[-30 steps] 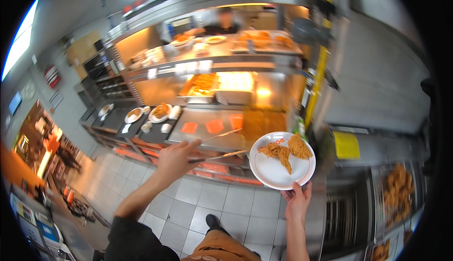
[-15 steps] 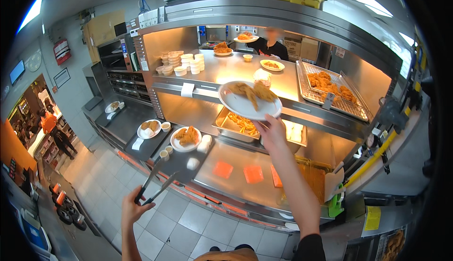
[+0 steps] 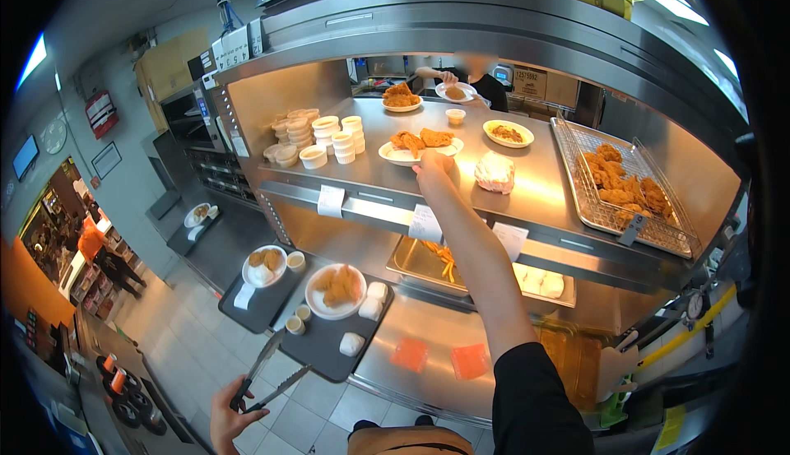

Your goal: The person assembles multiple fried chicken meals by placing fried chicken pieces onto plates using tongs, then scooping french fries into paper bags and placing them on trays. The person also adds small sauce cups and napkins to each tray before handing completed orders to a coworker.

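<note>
My right hand reaches to the upper steel shelf and grips the near rim of a white plate with fried chicken pieces on it. The plate is at shelf level; whether it rests there fully I cannot tell. A wrapped bundle sits to its right, and a small cup behind it. Low at the left, my left hand holds metal tongs with dark handles, jaws spread with nothing between them. The tongs' tips point toward a dark tray bearing a plate of chicken, cups and wrapped items.
Stacked white tubs stand at the shelf's left. A wire-racked tray of fried chicken fills its right end. Beyond the shelf, another person holds a plate. Paper slips hang from the shelf edge above a fries pan.
My right hand has carried the chicken plate forward onto or over the upper shelf. The co-worker's plate is lower now. My view has shifted closer; the tongs stay in my left hand.
</note>
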### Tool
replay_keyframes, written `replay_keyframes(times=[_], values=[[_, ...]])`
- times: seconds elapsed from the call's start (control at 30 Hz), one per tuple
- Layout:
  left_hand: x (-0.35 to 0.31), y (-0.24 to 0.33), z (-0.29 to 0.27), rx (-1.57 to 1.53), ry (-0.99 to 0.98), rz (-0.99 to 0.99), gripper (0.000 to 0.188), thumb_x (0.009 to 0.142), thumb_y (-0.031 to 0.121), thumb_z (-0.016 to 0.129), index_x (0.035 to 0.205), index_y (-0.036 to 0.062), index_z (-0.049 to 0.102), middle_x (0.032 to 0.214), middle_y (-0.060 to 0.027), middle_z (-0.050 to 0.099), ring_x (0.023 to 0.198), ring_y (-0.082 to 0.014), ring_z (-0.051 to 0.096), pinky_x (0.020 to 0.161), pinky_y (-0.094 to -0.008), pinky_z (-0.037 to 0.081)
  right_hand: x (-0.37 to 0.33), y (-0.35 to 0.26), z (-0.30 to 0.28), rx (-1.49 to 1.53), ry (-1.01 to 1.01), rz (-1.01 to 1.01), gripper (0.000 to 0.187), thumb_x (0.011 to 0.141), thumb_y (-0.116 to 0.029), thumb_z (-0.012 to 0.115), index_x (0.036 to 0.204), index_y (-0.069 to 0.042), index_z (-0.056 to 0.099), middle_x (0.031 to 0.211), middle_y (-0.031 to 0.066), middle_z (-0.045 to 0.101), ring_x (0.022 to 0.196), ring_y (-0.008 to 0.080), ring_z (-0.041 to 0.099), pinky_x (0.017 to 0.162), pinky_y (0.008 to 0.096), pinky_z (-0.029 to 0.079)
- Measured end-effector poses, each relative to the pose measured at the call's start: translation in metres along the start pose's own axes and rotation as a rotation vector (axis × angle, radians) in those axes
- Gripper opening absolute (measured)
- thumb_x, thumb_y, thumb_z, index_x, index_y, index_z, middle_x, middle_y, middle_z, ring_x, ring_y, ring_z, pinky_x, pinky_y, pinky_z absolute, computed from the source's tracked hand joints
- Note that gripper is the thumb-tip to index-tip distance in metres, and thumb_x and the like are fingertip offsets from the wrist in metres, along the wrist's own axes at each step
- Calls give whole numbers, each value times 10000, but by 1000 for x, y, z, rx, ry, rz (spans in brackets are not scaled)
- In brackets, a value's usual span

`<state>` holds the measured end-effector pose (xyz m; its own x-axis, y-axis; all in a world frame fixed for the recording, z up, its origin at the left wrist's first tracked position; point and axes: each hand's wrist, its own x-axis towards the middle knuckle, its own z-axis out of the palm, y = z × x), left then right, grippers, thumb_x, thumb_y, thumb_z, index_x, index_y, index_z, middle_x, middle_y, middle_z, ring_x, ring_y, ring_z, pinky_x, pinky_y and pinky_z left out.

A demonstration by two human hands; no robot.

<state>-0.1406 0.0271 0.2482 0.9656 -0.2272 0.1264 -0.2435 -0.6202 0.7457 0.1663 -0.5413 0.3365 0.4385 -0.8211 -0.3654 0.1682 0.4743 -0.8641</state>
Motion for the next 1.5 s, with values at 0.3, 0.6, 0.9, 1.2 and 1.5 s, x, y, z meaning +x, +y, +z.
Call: replay_keyframes(times=[0.3,0.6,0.9,1.2,1.5], values=[[124,-36,-1,-244,-205,51,881,534,214,944,1284,-27,550,911,-22,605,686,-60,502,601,-202,420,73,1,71,-105,86,-160,448,834,-91,630,1227,77,493,1281,268,475,1069,341,628,898,382,552],[219,4,168,-875,-778,174,805,781,190,786,1423,11,335,1284,-180,557,1252,-271,512,1032,-378,420,-190,169,-219,-336,-620,-834,409,868,-150,658,1253,-51,559,1065,133,634,870,246,634,782,355,505],[52,89,396,-229,-1505,640,803,922,417,650,1498,4,272,1301,-237,551,1219,-304,550,1012,-373,445,-209,231,-501,-889,289,-320,696,957,-410,577,1445,17,323,1364,247,474,1250,387,497,1017,437,422],[48,5,359,-325,-1271,80,385,918,277,643,1181,-4,647,1022,-148,703,924,-228,669,830,-347,531,-97,183,-692,-1645,333,-76,660,963,-403,540,1452,-19,319,1376,261,484,1217,445,502,973,507,434],[122,-160,302,-3,-133,-238,504,771,226,700,1250,125,581,1102,-142,660,963,-269,649,837,-399,516,-87,206,-718,-1356,356,-289,621,982,-416,515,1453,-43,358,1359,250,513,1214,443,508,980,465,432]])
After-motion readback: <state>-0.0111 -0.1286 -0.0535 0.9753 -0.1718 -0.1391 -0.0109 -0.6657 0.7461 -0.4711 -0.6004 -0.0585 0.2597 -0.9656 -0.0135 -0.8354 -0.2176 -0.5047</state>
